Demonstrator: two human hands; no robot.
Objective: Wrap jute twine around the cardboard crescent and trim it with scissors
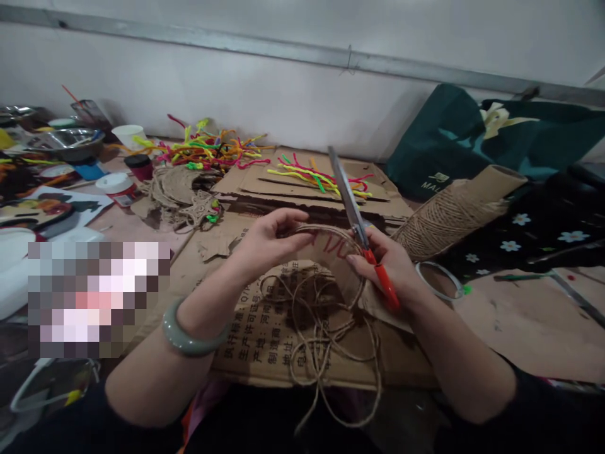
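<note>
My left hand [267, 246] pinches the left side of a curved cardboard piece [331, 246] with twine along its rim. On the opposite side, my right hand [390, 255] steadies the same piece while also holding scissors [347, 195]. Their orange-red handles lie against the palm and the long blades point up and away; whether the blades are parted is not clear. Loose loops of jute twine [328, 337] hang below the piece, over printed cardboard [255, 353] and down past its front edge.
Beyond my hands, pipe cleaners [324, 180] lie on stacked cardboard [392, 198]. A large twine roll [447, 217], a green bag [425, 135] and a pale ring [439, 280] are at right. Coiled twine pieces [174, 195], a paint jar [116, 188] and a paper cup [128, 135] crowd the left.
</note>
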